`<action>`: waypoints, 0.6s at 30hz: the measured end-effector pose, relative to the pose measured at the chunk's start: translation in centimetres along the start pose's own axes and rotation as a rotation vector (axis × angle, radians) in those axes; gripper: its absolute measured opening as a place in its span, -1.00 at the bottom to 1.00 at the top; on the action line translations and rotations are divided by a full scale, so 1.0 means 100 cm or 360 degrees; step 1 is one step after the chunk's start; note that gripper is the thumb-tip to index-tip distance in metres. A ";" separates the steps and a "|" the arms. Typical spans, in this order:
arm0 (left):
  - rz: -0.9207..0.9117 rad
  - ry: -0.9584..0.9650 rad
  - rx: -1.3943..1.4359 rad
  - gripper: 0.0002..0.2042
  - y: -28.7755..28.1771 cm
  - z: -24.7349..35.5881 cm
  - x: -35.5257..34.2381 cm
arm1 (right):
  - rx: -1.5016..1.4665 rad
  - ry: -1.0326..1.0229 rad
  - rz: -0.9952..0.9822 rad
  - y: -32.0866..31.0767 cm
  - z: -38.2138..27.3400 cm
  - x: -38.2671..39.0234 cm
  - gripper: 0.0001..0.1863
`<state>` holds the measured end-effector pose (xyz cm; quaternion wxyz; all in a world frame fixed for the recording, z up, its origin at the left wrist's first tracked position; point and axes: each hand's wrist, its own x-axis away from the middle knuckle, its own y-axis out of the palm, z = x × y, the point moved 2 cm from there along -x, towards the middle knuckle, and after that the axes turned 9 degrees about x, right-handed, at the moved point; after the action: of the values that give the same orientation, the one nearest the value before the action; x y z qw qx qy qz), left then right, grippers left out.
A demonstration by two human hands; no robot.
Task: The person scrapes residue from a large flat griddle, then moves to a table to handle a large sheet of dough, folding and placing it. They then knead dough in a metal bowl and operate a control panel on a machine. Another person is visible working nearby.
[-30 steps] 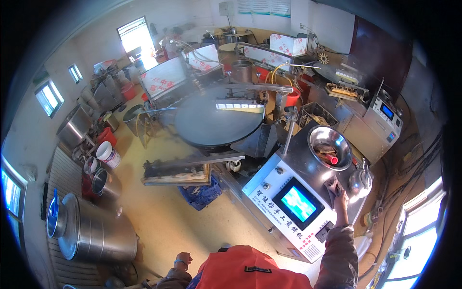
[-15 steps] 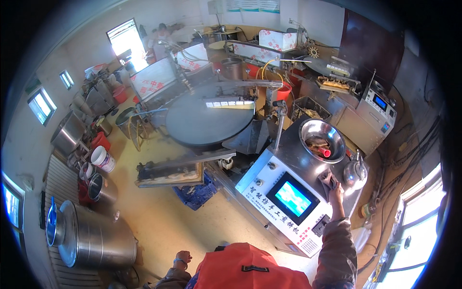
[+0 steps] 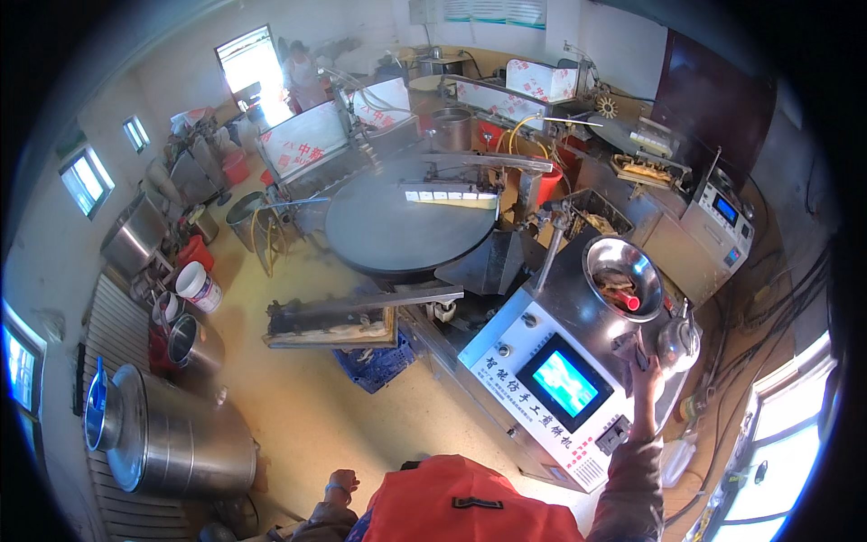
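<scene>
My right hand (image 3: 645,376) reaches over the steel top of a control cabinet (image 3: 506,336), its fingers closed on a dark, crumpled cloth (image 3: 626,343). Just right of it stands a shiny metal kettle (image 3: 677,345). Beyond the cloth is a steel bowl (image 3: 600,257), holding brownish pieces and a red, tube-like end (image 3: 628,302). A lit screen (image 3: 567,383) fills part of the cabinet's white front panel. Low at the left, my left hand (image 3: 340,482) hangs beside my orange-red apron (image 3: 470,506), fingers curled in and nothing seen in them.
A large round griddle (image 3: 406,230) with a scraper bar (image 3: 452,199) lies ahead. A tray on an arm (image 3: 330,339) juts out above a blue crate (image 3: 379,361). Steel drums (image 3: 190,443) and buckets (image 3: 197,285) line the left. Another person (image 3: 301,77) stands far back.
The view has turned slightly, so the room sits farther right in the picture. My right hand stays on the cloth beside the kettle. My left hand has barely moved.
</scene>
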<state>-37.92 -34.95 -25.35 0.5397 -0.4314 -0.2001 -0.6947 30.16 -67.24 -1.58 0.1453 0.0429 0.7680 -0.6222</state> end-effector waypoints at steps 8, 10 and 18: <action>0.0002 -0.0121 0.0301 -0.85 -0.054 -0.017 -0.035 | -0.0760 -0.0098 -0.0152 -0.037 -0.114 0.088 -0.50; -0.0001 -0.0131 0.0302 -0.87 -0.065 -0.011 -0.044 | -0.0789 -0.0169 -0.0255 -0.035 -0.148 0.098 -0.45; -0.0060 -0.0087 0.0312 -0.93 -0.082 0.019 -0.072 | -0.0458 -0.0791 0.0044 -0.021 -0.299 0.081 -0.66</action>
<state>-44.38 -26.62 -28.61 0.5607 -0.3915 -0.2898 -0.6697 16.81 -39.71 3.68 0.3422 -0.1215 0.7886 -0.4962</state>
